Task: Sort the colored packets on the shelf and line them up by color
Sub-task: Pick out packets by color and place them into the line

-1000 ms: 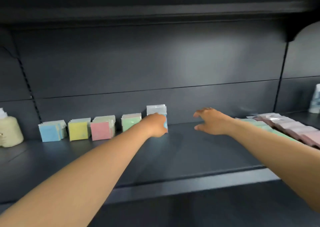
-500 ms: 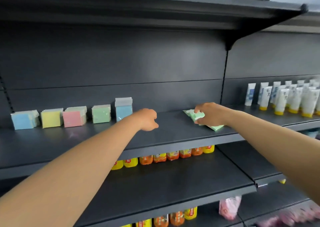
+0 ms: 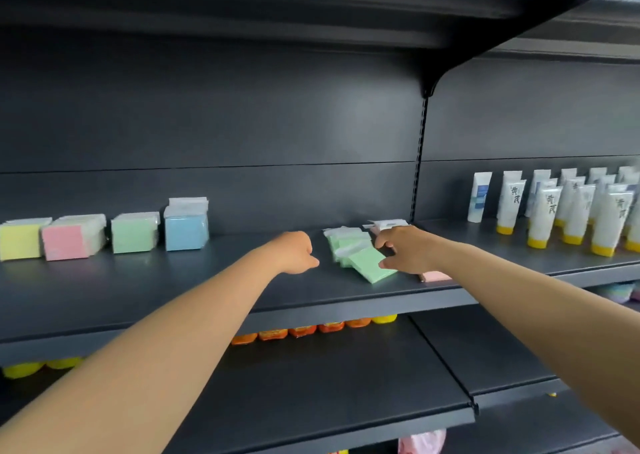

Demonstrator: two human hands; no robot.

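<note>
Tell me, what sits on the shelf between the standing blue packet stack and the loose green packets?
In the head view, only the curled left hand hovers between the blue packet stack and loose green packets; the dark shelf there is bare.

Yellow, pink, green, blue packet stacks [image 3: 104,235]; dark shelf [image 3: 173,291]

White yellow-capped tubes [image 3: 540,211] stand right; orange packs [image 3: 301,330] sit below.

Dark grey metal shop shelving [image 3: 207,294] all around, with a matte grey back panel [image 3: 242,124]. A slotted black upright post [image 3: 420,162] splits the bays; right of it stand white tubes with yellow caps [image 3: 540,218], below-left sit orange-lidded jars [image 3: 301,330].
</note>
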